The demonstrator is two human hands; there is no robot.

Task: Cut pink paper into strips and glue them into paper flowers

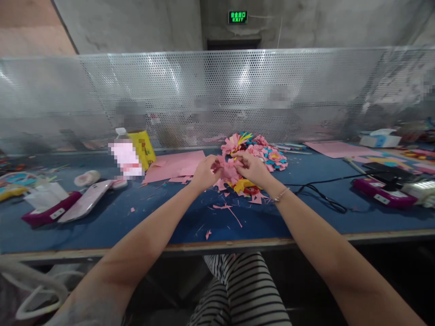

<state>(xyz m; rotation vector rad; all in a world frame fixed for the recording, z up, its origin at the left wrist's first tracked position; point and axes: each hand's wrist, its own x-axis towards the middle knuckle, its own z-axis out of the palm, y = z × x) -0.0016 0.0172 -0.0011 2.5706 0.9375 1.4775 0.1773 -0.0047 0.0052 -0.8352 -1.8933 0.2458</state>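
Pinching pink paper [230, 173] at the centre of the frame, the person's left hand [206, 172] and right hand [252, 170] bring curled fingertips to its creased, uneven edges. Just beyond, right of centre, a ruffled cluster of paper flowers [276, 157] shows layered petals in pink, blue and yellow. Crinkled yellow material [245, 184] lies below the right hand. Left of centre, a flat pink sheet [180, 164] rests on the blue tabletop [185, 219], strewn at lower centre with jagged paper scraps [225, 207]. A perforated metal screen [163, 86] spans the background.
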